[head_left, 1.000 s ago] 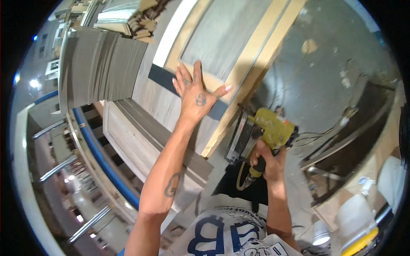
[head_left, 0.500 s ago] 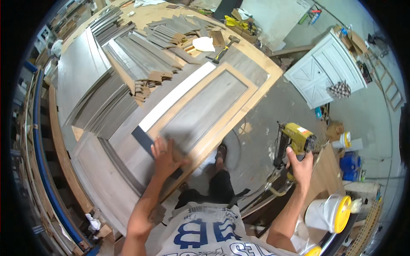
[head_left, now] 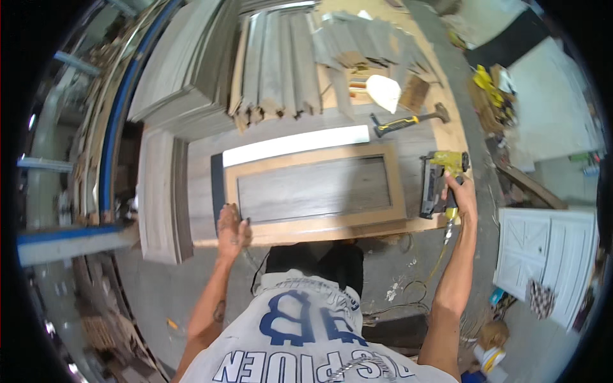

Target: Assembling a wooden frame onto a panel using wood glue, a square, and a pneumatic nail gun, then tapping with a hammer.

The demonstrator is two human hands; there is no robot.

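At the near left corner of the framed panel (head_left: 313, 226), the left hand (head_left: 234, 232) is placed with its thumb held apart and its fingers loosely bent; whether the edge is gripped or only pressed cannot be told. By the right hand (head_left: 465, 195), a yellow-green nail gun (head_left: 449, 159) is held by its handle, the fingers closed around it; whether its nose touches anything cannot be made out.

The panel is laid flat on the worktable (head_left: 456, 131), close to the near edge. It would probably be found stiff and of moderate weight, with a smooth grey middle that may be slippery and could be scratched. It would be best held by the pale wooden rails, at opposite ends.

Its left end is bordered by a black strip (head_left: 219, 185) and its far side by a white strip (head_left: 297, 145), so fingers would be hindered there. The nail gun would be felt as heavier, and its hose (head_left: 437, 268) could be snagged. Beyond, a hammer (head_left: 408, 121) is left lying, with bundled grey slats (head_left: 278, 60) behind. On the left, access is narrowed by stacked panels (head_left: 159, 198).
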